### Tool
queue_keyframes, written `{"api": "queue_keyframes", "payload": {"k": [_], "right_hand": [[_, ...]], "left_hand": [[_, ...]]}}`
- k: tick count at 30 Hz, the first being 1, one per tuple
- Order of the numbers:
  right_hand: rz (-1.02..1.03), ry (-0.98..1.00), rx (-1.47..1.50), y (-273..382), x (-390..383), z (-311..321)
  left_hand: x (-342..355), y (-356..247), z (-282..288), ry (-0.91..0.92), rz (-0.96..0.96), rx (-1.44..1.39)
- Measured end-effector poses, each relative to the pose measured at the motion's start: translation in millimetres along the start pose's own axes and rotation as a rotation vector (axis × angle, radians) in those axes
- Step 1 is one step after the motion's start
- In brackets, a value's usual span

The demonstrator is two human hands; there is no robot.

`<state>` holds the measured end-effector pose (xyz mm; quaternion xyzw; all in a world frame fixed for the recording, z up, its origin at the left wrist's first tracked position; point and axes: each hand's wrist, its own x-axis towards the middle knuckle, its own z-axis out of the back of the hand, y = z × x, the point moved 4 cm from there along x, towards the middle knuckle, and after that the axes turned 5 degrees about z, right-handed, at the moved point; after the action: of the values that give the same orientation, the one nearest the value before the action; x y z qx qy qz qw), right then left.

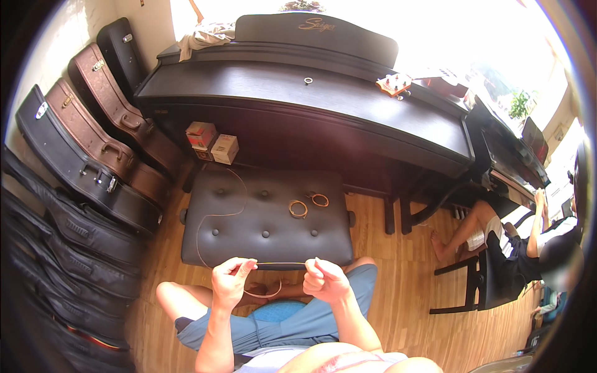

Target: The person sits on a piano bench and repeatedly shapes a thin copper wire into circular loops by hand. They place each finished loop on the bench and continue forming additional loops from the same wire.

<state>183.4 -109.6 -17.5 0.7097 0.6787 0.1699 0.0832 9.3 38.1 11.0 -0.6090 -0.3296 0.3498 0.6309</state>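
Note:
Both my hands are up in front of the bench, with a thin gold-coloured string (280,264), like a guitar string, stretched taut between them. My left hand (229,281) pinches one end of that span between thumb and forefinger. The other side is gripped by my right hand (326,281), its fingers curled in. A loop of string hangs below the left hand, and a long loose strand (246,189) curves over the black tufted bench (286,242). Two coiled strings, a larger coil (298,216) and a smaller coil (321,206), lie on the bench's right side.
A dark piano (249,81) stands behind the bench; a small ring (308,81) and an instrument headstock (393,84) are on its lid. Small boxes (224,149) sit beneath. Instrument cases (93,180) line the left. A person (528,248) sits on a chair (476,283) at right.

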Motion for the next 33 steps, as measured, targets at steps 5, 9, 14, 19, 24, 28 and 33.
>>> {"api": "queue_keyframes", "payload": {"k": [5,9,14,19,24,28,33], "right_hand": [[0.047,-0.022,-0.133,4.9,1.9,-3.1],[0.047,0.035,-0.31,0.9,4.1,-12.9],[-0.131,0.115,-0.27,-9.7,2.0,-1.0],[-0.074,0.127,-0.438,-8.6,-1.2,-2.2],[-0.068,0.09,0.021,-13.7,0.5,6.7],[0.212,-0.199,0.336,-15.5,8.2,1.5],[0.619,-0.462,-0.431,-4.4,14.8,-28.8]], "left_hand": [[1.2,10.3,7.5,0.119,0.166,0.208],[0.9,-27.3,-3.5,0.064,-0.225,0.342],[-8.9,-62.4,-35.0,0.33,-0.606,0.713],[-12.9,-49.0,-41.9,0.425,-0.463,0.353],[-8.5,-16.4,-41.9,0.322,-0.285,0.231],[-9.0,1.2,-48.7,0.139,-0.162,0.182],[-21.3,13.0,-67.1,0.261,-0.009,0.246]]}}
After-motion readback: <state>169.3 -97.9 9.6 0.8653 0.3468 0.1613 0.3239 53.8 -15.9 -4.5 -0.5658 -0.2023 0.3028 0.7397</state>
